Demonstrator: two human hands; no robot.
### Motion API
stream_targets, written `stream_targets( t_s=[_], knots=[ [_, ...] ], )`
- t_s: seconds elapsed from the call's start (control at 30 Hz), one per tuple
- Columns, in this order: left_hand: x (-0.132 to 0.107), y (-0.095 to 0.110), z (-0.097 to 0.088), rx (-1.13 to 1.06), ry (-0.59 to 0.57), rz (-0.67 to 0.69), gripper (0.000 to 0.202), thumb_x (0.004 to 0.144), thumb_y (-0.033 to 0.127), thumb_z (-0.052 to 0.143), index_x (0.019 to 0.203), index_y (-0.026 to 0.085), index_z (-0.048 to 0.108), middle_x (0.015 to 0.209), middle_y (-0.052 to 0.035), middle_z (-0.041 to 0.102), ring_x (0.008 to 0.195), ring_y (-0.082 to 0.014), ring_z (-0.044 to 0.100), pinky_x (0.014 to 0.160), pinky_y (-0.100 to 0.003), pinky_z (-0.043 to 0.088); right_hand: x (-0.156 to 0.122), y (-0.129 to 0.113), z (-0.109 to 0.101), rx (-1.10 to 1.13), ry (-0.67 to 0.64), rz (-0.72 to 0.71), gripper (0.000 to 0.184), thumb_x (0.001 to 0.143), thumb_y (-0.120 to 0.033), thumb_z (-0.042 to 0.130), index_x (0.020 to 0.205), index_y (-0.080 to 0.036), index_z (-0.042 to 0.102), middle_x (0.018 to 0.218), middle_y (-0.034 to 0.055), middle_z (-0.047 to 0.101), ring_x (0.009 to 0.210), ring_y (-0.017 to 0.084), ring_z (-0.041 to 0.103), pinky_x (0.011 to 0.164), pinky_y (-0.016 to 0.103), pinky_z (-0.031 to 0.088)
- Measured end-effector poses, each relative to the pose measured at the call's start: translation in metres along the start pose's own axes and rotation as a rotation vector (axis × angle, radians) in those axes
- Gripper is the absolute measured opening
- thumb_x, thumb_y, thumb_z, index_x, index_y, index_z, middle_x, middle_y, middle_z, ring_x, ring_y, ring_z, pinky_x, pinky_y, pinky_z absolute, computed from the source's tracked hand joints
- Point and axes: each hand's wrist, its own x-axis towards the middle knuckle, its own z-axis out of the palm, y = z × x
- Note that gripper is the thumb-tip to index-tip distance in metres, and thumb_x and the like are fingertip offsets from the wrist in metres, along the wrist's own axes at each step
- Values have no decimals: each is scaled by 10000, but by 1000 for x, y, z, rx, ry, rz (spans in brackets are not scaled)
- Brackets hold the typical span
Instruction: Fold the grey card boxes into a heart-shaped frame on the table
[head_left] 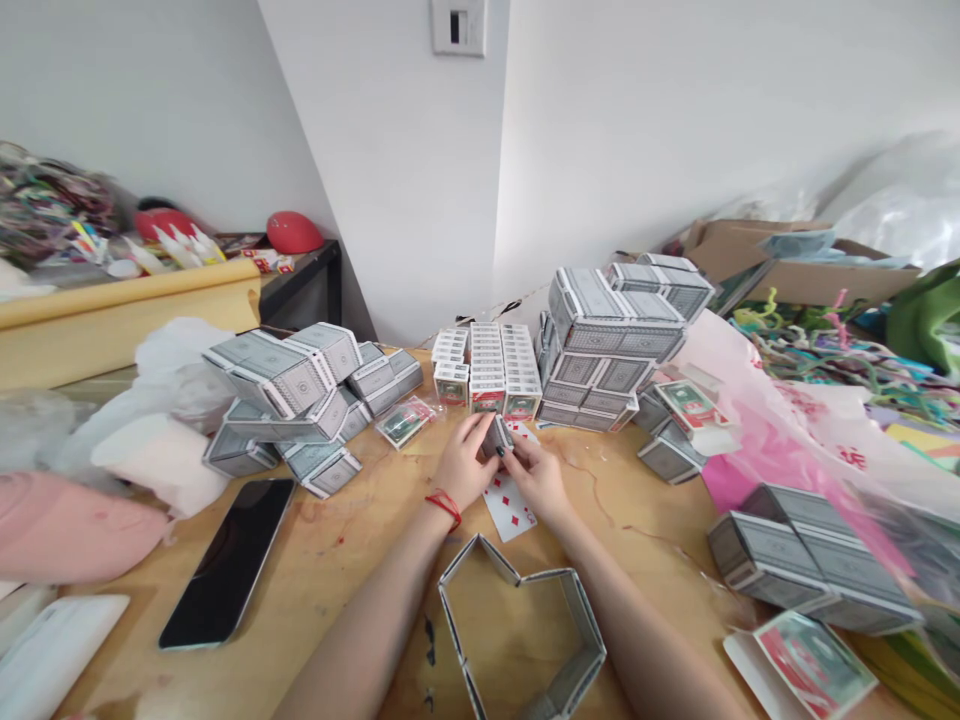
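Near the middle of the table, my left hand (465, 462) and my right hand (536, 478) together grip a small grey-patterned piece of playing cards (497, 437). Fingers of both hands are closed around its sides, and it is partly covered by them. Below the hands lies a face-up diamond playing card (511, 508), flat on the wood. Closer to me, between my forearms, stands a heart-like open frame of joined cards (514, 580). Just beyond my hands are rows of card packs (487, 370) set on end.
Stacked grey card-covered blocks stand at left (281, 375) and right (600, 345). A black phone (229, 560) lies at left. Loose card boxes (810, 660) and more grey blocks (810, 560) sit at right, near pink plastic bags (780, 400) and a cardboard box (795, 265).
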Motion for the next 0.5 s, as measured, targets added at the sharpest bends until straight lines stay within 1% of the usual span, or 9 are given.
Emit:
stream_targets(
  t_s=[0.2,0.33,0.43,0.5],
  knots=[
    [-1,-1,2,19,9,11,580,729,166,565,1284,214,406,1238,-83,470,1150,-218,473,982,-374,421,0,7,-2,-143,23,-44,332,792,-281,500,1094,-227,626,948,26,703,829,222,656,736,350,536],
    [-2,-2,3,34,-4,8,598,721,170,580,1288,225,400,1245,-80,467,1154,-222,472,983,-380,421,-1,9,-5,-224,41,-50,308,797,-280,487,1053,-233,652,908,25,711,811,223,655,719,339,533],
    [-2,-3,3,41,-26,10,624,705,171,601,1292,229,395,1253,-80,459,1161,-229,464,989,-389,413,-2,9,-5,-243,52,-38,283,791,-278,490,1008,-220,662,898,39,709,787,222,650,701,334,529],
    [-2,-2,2,32,-47,20,618,712,174,596,1294,226,392,1255,-84,455,1166,-230,457,992,-393,407,-3,8,-4,-208,39,-31,268,792,-278,486,988,-204,653,884,52,704,766,213,647,685,323,527]
  ],
)
